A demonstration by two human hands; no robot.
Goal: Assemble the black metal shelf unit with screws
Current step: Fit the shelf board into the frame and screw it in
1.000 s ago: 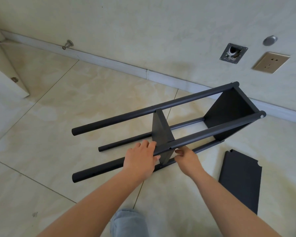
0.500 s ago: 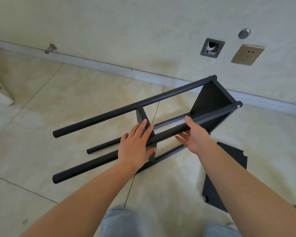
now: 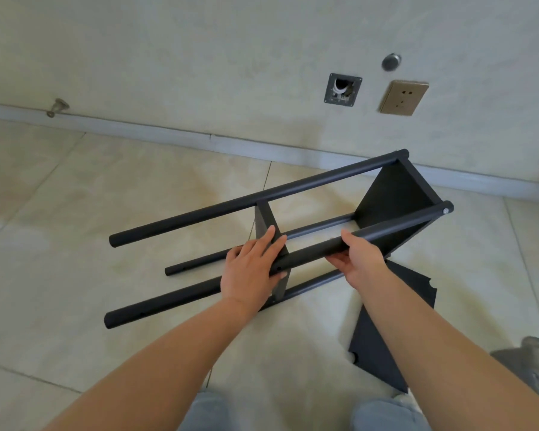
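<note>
The black metal shelf unit lies on its side on the tiled floor, with several round poles, an end panel at the right and a middle panel. My left hand lies over the near upper pole beside the middle panel, its fingers stretched out straight across pole and panel. My right hand grips the same pole further right, thumb over the top and fingers beneath. A loose black shelf panel lies flat on the floor at the right, partly hidden by my right forearm. No screws show on the floor.
The wall runs close behind the unit, with a skirting board, an open wall box, a socket and a door stop. My knees sit at the bottom edge. A grey object lies at the right.
My right hand left the joint at the middle panel, moved right along the near upper pole and took hold of it. My left hand stayed on the pole, fingers now stretched out.
</note>
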